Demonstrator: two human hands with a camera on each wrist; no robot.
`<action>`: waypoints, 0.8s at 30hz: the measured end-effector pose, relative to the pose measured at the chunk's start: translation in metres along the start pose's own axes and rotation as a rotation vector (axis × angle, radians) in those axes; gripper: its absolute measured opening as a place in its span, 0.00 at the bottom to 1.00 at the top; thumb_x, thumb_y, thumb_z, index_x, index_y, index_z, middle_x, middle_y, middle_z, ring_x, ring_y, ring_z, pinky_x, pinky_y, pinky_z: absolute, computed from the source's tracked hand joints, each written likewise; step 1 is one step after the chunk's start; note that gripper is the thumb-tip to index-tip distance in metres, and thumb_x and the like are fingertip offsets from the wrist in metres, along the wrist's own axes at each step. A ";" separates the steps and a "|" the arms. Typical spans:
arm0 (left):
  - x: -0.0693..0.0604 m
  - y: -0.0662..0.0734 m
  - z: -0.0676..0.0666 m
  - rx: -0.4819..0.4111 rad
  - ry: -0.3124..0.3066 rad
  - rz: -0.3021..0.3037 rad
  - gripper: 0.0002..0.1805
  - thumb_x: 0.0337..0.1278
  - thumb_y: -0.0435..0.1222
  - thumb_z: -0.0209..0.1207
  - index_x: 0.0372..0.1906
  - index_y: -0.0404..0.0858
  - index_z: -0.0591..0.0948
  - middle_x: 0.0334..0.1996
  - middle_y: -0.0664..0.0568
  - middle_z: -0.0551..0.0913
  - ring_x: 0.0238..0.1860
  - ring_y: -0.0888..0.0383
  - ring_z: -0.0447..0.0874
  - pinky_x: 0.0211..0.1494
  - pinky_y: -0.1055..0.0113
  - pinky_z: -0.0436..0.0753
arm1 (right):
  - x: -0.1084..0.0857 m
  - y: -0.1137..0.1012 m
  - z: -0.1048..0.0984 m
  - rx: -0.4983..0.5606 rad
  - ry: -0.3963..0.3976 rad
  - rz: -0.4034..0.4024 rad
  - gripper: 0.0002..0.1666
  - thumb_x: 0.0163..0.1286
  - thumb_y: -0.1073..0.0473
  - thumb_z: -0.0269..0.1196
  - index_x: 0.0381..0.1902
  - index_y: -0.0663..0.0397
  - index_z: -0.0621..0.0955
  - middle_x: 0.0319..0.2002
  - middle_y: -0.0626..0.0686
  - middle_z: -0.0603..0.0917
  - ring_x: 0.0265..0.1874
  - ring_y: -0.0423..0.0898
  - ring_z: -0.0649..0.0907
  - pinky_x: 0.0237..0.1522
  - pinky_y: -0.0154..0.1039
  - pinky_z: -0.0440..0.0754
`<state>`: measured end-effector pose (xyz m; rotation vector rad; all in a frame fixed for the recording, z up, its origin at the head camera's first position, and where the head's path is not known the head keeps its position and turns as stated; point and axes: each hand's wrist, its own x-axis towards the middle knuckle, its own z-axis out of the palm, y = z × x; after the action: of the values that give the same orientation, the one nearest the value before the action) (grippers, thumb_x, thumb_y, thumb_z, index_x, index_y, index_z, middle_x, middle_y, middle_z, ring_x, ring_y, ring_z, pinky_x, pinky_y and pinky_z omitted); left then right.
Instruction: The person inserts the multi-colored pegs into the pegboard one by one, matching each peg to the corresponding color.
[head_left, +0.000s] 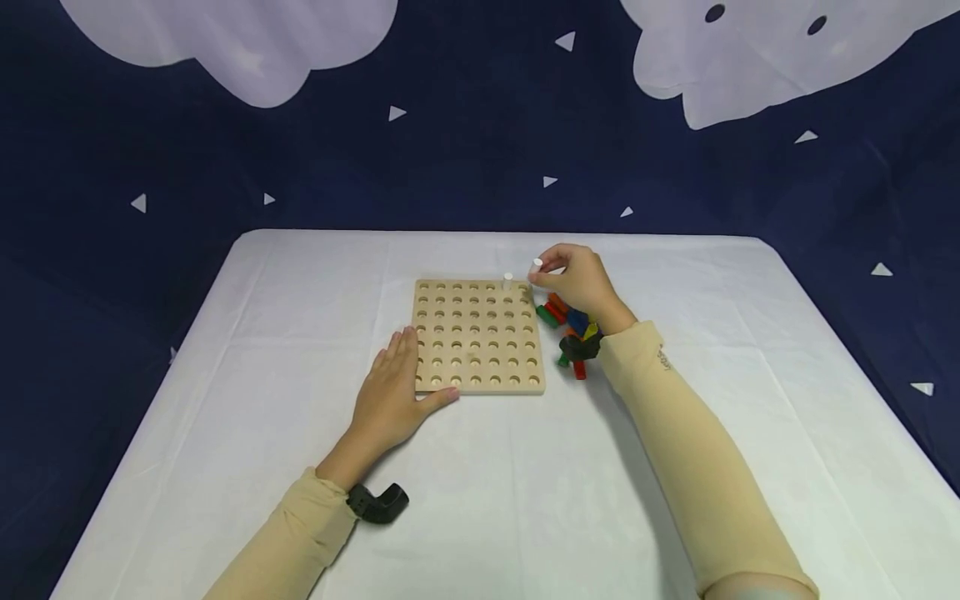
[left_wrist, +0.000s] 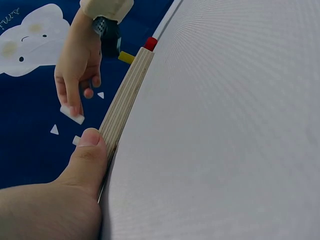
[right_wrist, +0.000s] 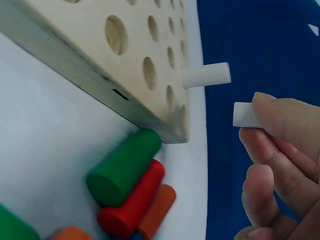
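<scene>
A square wooden pegboard [head_left: 482, 354] with rows of round holes lies on the table. One white peg [head_left: 507, 282] stands upright in a hole of its far row, near the right corner. Just above that far right corner, my right hand [head_left: 581, 279] pinches a second white peg [right_wrist: 245, 115] between thumb and fingertips, clear of the board. My left hand [head_left: 390, 396] rests at the board's near left corner, fingers extended along the left side and thumb [left_wrist: 87, 155] against the near edge. Several coloured pegs [right_wrist: 127, 170] lie beside the board's right side, partly hidden under my right wrist.
The loose pegs are green, red [head_left: 580, 370], orange, blue [head_left: 577, 322] and yellow. A white cloth [head_left: 300, 292] covers the table, and a dark blue curtain [head_left: 480, 150] with white clouds hangs behind its far edge. Each wrist wears a black camera [head_left: 378, 503].
</scene>
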<state>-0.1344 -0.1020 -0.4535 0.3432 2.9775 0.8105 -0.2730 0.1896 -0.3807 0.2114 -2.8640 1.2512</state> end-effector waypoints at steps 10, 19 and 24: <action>-0.001 0.002 -0.003 0.001 0.000 -0.003 0.64 0.56 0.69 0.56 0.79 0.31 0.40 0.80 0.40 0.41 0.81 0.46 0.38 0.83 0.50 0.43 | 0.007 0.001 0.014 -0.070 -0.046 0.057 0.14 0.62 0.54 0.71 0.42 0.55 0.83 0.40 0.56 0.88 0.42 0.50 0.82 0.42 0.39 0.77; 0.000 0.000 -0.002 0.009 0.014 0.001 0.64 0.55 0.70 0.54 0.79 0.32 0.40 0.80 0.41 0.41 0.81 0.47 0.38 0.83 0.50 0.43 | 0.010 -0.002 0.017 -0.144 -0.069 0.061 0.15 0.62 0.52 0.72 0.42 0.52 0.82 0.40 0.54 0.88 0.39 0.49 0.82 0.40 0.40 0.78; -0.001 0.000 0.001 0.007 0.022 0.005 0.64 0.55 0.70 0.55 0.79 0.31 0.41 0.80 0.41 0.42 0.81 0.46 0.39 0.83 0.50 0.44 | 0.008 0.001 0.020 -0.197 -0.078 0.051 0.13 0.62 0.51 0.71 0.39 0.51 0.83 0.41 0.52 0.87 0.40 0.50 0.80 0.43 0.43 0.76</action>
<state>-0.1331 -0.1014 -0.4542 0.3450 3.0014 0.8105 -0.2801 0.1745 -0.3944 0.1891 -3.0520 0.9781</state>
